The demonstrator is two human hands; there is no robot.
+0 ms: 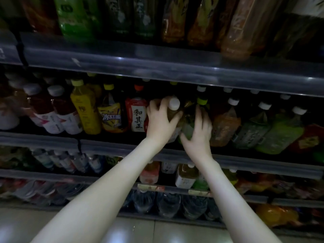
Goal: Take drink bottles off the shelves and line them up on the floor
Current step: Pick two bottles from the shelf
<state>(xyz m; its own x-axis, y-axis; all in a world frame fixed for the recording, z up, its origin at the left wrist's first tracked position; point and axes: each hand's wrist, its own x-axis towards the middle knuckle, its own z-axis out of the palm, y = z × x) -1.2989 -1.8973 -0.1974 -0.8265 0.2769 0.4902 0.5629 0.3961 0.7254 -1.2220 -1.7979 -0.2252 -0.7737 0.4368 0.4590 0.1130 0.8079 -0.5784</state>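
Note:
Both my arms reach up to the second shelf (122, 146) of a dim drinks rack. My left hand (160, 121) grips a white-capped bottle (174, 103) of pale tea just below its neck, fingers and thumb curled round it. Right beside it, my right hand (198, 132) wraps round a green-capped bottle (202, 101) of greenish drink. The two bottles stand side by side, touching, at the shelf's front. Their lower halves are hidden behind my hands.
A red-labelled bottle (137, 114) and yellow bottles (85, 109) stand left of my hands, orange and green ones (280, 134) to the right. Shelves above (157, 67) and below (228, 163) are packed with bottles. Pale tiled floor (122, 230) lies at the rack's foot.

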